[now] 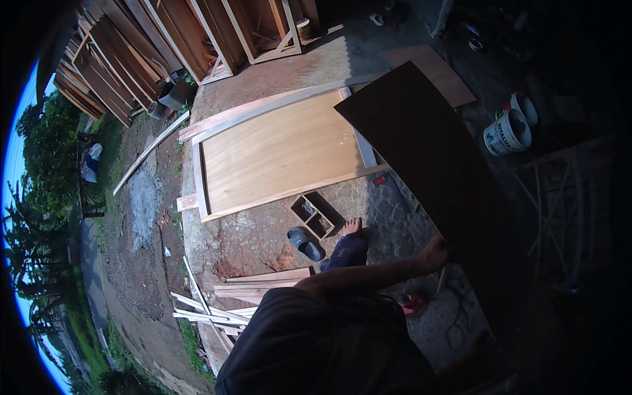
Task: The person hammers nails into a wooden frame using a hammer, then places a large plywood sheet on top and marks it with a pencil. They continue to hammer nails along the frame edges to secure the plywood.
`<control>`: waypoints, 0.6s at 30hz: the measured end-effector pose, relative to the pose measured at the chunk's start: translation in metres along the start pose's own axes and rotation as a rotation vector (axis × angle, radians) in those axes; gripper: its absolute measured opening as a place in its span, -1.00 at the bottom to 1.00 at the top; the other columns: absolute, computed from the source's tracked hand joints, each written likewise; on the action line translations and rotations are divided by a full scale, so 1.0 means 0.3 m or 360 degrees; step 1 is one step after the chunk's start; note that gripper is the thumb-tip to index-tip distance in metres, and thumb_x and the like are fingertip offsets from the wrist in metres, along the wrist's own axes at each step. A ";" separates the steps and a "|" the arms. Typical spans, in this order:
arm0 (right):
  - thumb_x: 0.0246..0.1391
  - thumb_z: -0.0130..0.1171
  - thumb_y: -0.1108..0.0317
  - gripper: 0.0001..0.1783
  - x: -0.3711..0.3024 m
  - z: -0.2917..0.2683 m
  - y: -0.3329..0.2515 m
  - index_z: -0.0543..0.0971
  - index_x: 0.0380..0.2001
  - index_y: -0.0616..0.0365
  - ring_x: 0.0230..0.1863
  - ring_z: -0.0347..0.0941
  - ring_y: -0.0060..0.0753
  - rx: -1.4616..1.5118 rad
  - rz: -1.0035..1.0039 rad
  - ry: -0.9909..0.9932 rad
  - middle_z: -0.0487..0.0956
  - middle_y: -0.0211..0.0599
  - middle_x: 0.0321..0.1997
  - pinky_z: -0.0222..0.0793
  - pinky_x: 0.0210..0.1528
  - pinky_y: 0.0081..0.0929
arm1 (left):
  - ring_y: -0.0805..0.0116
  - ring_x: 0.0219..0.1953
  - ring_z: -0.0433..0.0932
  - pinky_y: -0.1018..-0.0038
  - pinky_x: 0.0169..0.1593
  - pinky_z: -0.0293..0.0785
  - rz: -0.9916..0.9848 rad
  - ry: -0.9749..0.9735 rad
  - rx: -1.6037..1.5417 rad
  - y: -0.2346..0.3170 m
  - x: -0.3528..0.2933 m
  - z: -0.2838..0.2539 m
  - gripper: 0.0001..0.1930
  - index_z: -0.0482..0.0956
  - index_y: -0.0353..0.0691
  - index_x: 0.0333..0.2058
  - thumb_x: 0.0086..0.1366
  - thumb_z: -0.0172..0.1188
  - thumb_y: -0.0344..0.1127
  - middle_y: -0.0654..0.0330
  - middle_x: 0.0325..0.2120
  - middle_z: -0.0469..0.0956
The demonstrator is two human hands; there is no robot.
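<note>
A long plywood sheet (428, 138), dark in the shade, stands tilted across the right side. My left hand (432, 255) is closed on its near left edge, with the arm stretched across in front of me. Lower right, deep shadow and the sheet hide my right hand; only a faint part of that arm shows. Beyond the sheet's far left corner lies a framed wooden panel (276, 148), pale plywood inside light wood strips, flat on the ground. A wooden box with compartments (314, 215) sits between that panel and my bare foot (352, 226).
A grey sandal (305, 244) lies by the box. Wood strips (210, 316) are piled lower left. White buckets (507, 133) stand at the right, near another flat board (438, 76). A red tool (413, 303) and a cable lie below my left arm. Boards and frames (191, 39) lean at the back.
</note>
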State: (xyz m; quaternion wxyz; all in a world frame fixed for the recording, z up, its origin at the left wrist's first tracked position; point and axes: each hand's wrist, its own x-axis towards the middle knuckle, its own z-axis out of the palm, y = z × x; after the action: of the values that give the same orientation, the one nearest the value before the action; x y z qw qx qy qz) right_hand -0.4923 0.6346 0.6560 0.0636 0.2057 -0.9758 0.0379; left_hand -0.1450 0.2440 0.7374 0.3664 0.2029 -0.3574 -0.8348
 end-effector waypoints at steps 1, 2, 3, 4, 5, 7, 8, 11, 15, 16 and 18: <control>0.32 0.11 0.09 -0.44 0.006 0.010 -0.020 0.48 0.16 0.36 0.16 0.48 0.17 0.0007 -0.0046 -0.0050 0.51 0.19 0.15 0.40 0.22 -0.11 | 0.38 -0.09 0.59 0.41 -0.09 0.60 -0.0033 0.0077 -0.0046 0.027 0.004 -0.032 -0.72 0.44 -0.28 0.11 0.49 0.01 -0.38 0.20 -0.11 0.57; 0.32 0.10 0.11 -0.45 0.020 0.017 -0.039 0.49 0.15 0.37 0.14 0.49 0.17 0.0009 -0.0089 -0.0082 0.52 0.19 0.12 0.42 0.20 -0.11 | 0.39 -0.12 0.61 0.42 -0.12 0.60 -0.0066 0.0152 -0.0090 0.055 -0.002 -0.067 -0.74 0.45 -0.30 0.08 0.48 0.02 -0.39 0.19 -0.15 0.59; 0.32 0.09 0.12 -0.47 0.038 0.025 -0.068 0.50 0.13 0.38 0.12 0.50 0.18 0.0026 -0.0134 -0.0100 0.54 0.20 0.10 0.43 0.19 -0.12 | 0.39 -0.15 0.62 0.44 -0.14 0.60 -0.0088 0.0215 -0.0127 0.098 0.000 -0.099 -0.75 0.46 -0.32 0.06 0.47 0.03 -0.39 0.18 -0.19 0.60; 0.32 0.09 0.14 -0.48 0.051 0.030 -0.093 0.51 0.11 0.40 0.10 0.52 0.18 0.0032 -0.0182 -0.0109 0.55 0.21 0.07 0.44 0.18 -0.12 | 0.38 -0.14 0.63 0.42 -0.13 0.61 -0.0078 0.0253 -0.0129 0.134 0.002 -0.132 -0.74 0.46 -0.31 0.07 0.47 0.03 -0.38 0.17 -0.17 0.61; 0.32 0.08 0.16 -0.50 0.053 0.033 -0.112 0.52 0.09 0.41 0.08 0.53 0.19 0.0035 -0.0232 -0.0126 0.57 0.21 0.05 0.45 0.16 -0.12 | 0.37 -0.14 0.64 0.40 -0.12 0.61 -0.0066 0.0293 -0.0130 0.167 0.001 -0.167 -0.73 0.47 -0.31 0.07 0.47 0.03 -0.38 0.17 -0.16 0.61; 0.32 0.06 0.19 -0.52 0.081 0.057 -0.170 0.55 0.06 0.43 0.04 0.56 0.20 0.0054 -0.0364 -0.0151 0.60 0.22 0.00 0.48 0.14 -0.12 | 0.34 -0.13 0.65 0.36 -0.10 0.63 -0.0065 0.0369 -0.0119 0.230 -0.035 -0.245 -0.72 0.47 -0.31 0.08 0.45 0.05 -0.37 0.17 -0.15 0.61; 0.32 0.06 0.20 -0.54 0.095 0.077 -0.200 0.56 0.04 0.44 0.02 0.57 0.20 0.0085 -0.0456 -0.0151 0.61 0.23 -0.03 0.49 0.12 -0.12 | 0.33 -0.12 0.65 0.34 -0.10 0.63 -0.0075 0.0398 -0.0104 0.265 -0.067 -0.289 -0.71 0.47 -0.31 0.08 0.45 0.06 -0.37 0.17 -0.15 0.61; 0.31 -0.01 0.27 -0.57 0.133 0.086 -0.266 0.59 -0.05 0.48 -0.05 0.61 0.22 0.0335 -0.0576 -0.0082 0.65 0.25 -0.12 0.53 0.05 -0.11 | 0.23 -0.13 0.66 0.28 -0.09 0.64 -0.0251 0.0474 -0.0139 0.369 -0.107 -0.381 -0.67 0.47 -0.31 0.11 0.43 0.07 -0.34 0.12 -0.11 0.62; 0.37 -0.10 0.17 -0.50 0.267 0.153 -0.394 0.63 -0.15 0.45 -0.08 0.61 0.25 0.0791 -0.0767 0.0102 0.66 0.25 -0.19 0.52 0.03 -0.05 | 0.11 -0.10 0.67 0.19 -0.12 0.65 -0.0136 0.0677 -0.0189 0.383 -0.133 -0.544 -0.70 0.50 -0.39 0.05 0.40 0.05 -0.39 0.01 -0.11 0.64; 0.38 -0.02 0.18 -0.55 0.314 0.140 -0.433 0.61 -0.13 0.43 -0.03 0.60 0.15 0.0478 -0.1035 -0.0095 0.65 0.19 -0.18 0.49 0.12 -0.12 | 0.08 -0.12 0.68 0.16 -0.13 0.66 -0.0158 0.1032 -0.0165 0.405 -0.129 -0.559 -0.71 0.51 -0.43 0.01 0.38 0.05 -0.41 -0.01 -0.17 0.65; 0.36 0.07 0.22 -0.60 0.349 0.200 -0.547 0.53 0.04 0.37 0.05 0.56 -0.05 0.0459 -0.0837 -0.0447 0.61 0.03 -0.01 0.49 0.13 -0.21 | 0.09 -0.18 0.70 0.20 -0.19 0.69 -0.0058 0.1028 -0.0047 0.386 -0.148 -0.649 -0.70 0.50 -0.42 0.03 0.40 0.05 -0.38 -0.01 -0.17 0.65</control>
State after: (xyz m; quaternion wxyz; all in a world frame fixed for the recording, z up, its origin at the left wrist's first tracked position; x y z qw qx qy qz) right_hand -0.5272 0.4372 0.6193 -0.0938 0.4606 -0.8731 0.1291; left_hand 0.0548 0.1353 0.6983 0.4487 0.4583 -0.2068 -0.7389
